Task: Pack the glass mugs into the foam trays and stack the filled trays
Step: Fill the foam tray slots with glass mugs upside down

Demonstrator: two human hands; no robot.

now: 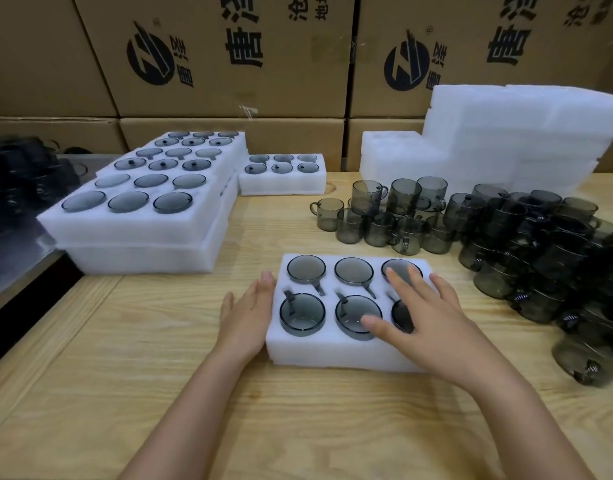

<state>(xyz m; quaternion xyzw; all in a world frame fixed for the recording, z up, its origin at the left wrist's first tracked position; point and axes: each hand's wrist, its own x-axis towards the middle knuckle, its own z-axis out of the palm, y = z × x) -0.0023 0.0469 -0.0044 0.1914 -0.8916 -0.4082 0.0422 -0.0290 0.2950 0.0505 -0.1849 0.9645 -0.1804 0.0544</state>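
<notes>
Foam tray (336, 351), white and filled, sits on the wooden table (125, 341) right in front of you; every place below is given from this tray. It holds six smoky grey glass mugs (302, 315) in two rows of three, each sunk in its own round pocket with its handle lying in a slot.

Your left hand (246, 318) lies flat against the tray's left wall, fingers straight and pressed together, touching the foam. Your right hand (419, 317) rests on top of the tray's right end, fingers spread wide over the two rightmost mugs, gripping nothing.

Behind the tray and to its left stand stacked filled trays (142, 216), in layers, with their mugs showing from above. Straight behind, further back, one smaller filled tray (282, 181) sits alone. To the tray's right and behind it, loose mugs (506, 230) crowd the table, many piled on one another. Behind those rises a pile of empty foam trays (506, 133). Cardboard boxes (229, 64) form a wall at the very back.
</notes>
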